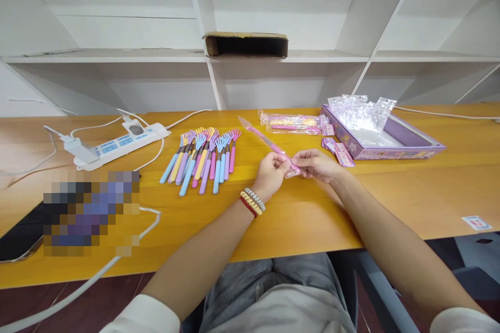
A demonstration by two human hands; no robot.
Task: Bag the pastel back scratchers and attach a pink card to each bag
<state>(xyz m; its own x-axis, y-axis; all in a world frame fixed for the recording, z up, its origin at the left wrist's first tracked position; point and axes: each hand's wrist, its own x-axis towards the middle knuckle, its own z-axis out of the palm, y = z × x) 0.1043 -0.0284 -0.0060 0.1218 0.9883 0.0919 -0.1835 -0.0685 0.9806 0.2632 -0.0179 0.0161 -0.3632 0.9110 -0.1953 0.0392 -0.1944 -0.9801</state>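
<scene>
Both hands hold a clear plastic bag with a pink back scratcher [273, 146] inside, slanting up to the left above the table. My left hand [270, 174] pinches the wrapped handle from the left. The fingers of my right hand [315, 163] are closed on the bag's near end. A pile of back scratchers [203, 161] in blue, yellow, purple and pink lies to the left, claws pointing away. Bagged back scratchers [295, 122] rest beyond my hands. Printed cards [344, 155] lie just past my right hand.
A purple display box [402, 153] with clear bags [361, 114] stands at the right. On the left are a white power strip [121, 145], cables and a black phone [21, 234]. White shelves rise behind the table, with a cardboard box [246, 47] on one.
</scene>
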